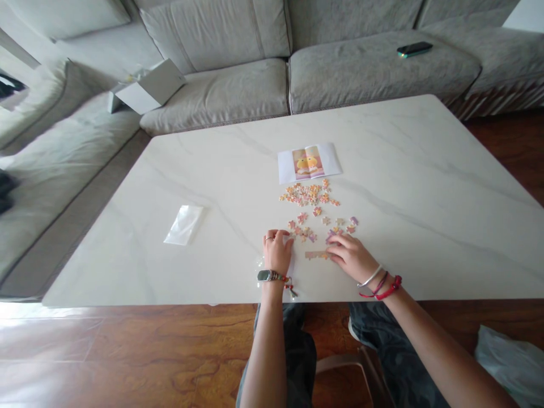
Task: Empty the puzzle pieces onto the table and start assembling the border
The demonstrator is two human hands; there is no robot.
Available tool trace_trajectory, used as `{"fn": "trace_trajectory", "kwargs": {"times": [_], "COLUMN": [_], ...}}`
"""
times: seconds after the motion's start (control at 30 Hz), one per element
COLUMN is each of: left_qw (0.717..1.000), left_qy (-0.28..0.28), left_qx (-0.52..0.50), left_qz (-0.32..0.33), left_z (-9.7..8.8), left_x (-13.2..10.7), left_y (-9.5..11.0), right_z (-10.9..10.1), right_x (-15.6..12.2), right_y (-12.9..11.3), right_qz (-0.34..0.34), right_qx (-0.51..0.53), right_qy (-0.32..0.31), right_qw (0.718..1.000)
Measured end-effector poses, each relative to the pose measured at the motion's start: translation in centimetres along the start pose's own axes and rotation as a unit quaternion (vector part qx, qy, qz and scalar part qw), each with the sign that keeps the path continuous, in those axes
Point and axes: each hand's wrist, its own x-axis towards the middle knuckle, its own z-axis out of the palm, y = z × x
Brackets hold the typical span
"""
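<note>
A joined strip of jigsaw pieces (317, 255) lies just left of the right hand's fingers (338, 248), which are spread low and hold nothing. The left hand's fingers (277, 239) curl down just below loose pieces (302, 232) — whether they pinch one is hidden. Beyond the fingers, a larger heap of pieces (308, 195) lies on the table (403, 198) before a printed picture sheet (309, 162).

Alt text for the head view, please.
The left hand and right hand rest at scattered jigsaw pieces on a white marble table, the right hand touching a short joined strip. A picture sheet lies beyond the pieces.
</note>
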Motion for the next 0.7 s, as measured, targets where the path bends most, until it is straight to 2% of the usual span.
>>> {"fn": "trace_trajectory", "kwargs": {"times": [0.13,0.27,0.47,0.63,0.7], "left_qw": [1.000,0.998,0.999,0.993,0.992], "left_qy": [-0.021,-0.050,-0.032,-0.014,-0.019], "left_qx": [-0.005,-0.034,-0.026,-0.005,0.010], "left_qz": [0.016,0.034,0.031,0.121,0.124], "left_z": [-0.2,-0.4,-0.5,-0.1,0.2], "left_x": [-0.4,-1.2,-2.3,-2.8,-2.7], "left_y": [-0.3,-0.4,-0.1,0.2,0.3], "right_z": [-0.5,-1.1,-1.1,-1.2,-1.3], "right_x": [0.0,-0.1,-0.4,-0.8,-1.0], "right_y": [0.2,0.2,-0.5,-1.2,-1.2], "right_qz": [0.005,0.022,0.029,0.037,0.038], "right_qx": [0.017,0.038,0.054,0.055,0.053], "right_qy": [0.006,0.041,0.067,0.072,0.070], "right_qw": [1.000,0.998,0.996,0.995,0.995]}}
